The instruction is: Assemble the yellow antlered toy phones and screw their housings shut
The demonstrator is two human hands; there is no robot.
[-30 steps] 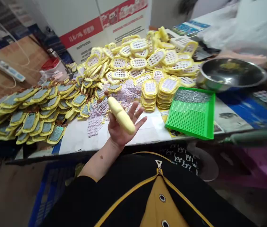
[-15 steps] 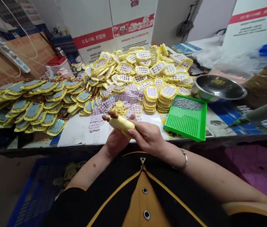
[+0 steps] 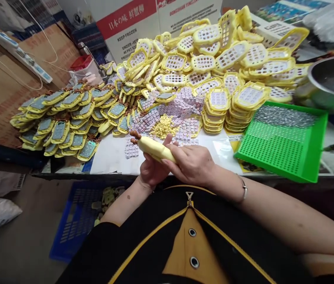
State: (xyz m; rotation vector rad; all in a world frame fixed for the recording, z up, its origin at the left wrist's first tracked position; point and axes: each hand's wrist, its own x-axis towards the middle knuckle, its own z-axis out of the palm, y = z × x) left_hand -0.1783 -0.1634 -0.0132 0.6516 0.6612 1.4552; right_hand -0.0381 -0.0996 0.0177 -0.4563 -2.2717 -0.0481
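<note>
Between my two hands, above the front edge of the table, is a pale yellow plastic toy casing (image 3: 155,149) with brown antler-like knobs at its far left end. My right hand (image 3: 192,163) grips its near end, thumb along the side. My left hand (image 3: 154,169) closes round it from below, its fingers partly hidden behind the casing. Just beyond lie a heap of small yellow pieces (image 3: 164,127) and sheets of small pale purple keypads (image 3: 143,125) on white paper (image 3: 110,156).
Yellow casings with grey circuit boards (image 3: 59,132) are piled at left. Yellow frames with keypads (image 3: 202,63) are heaped behind, with short stacks (image 3: 214,118) nearer. At right stand a green tray (image 3: 279,150) of small metal parts and a steel bowl (image 3: 332,83). Below is a blue crate (image 3: 72,225).
The view has turned left and dipped closer to the table. Both hands still hold the casing, which now lies more level, its side turned to me.
</note>
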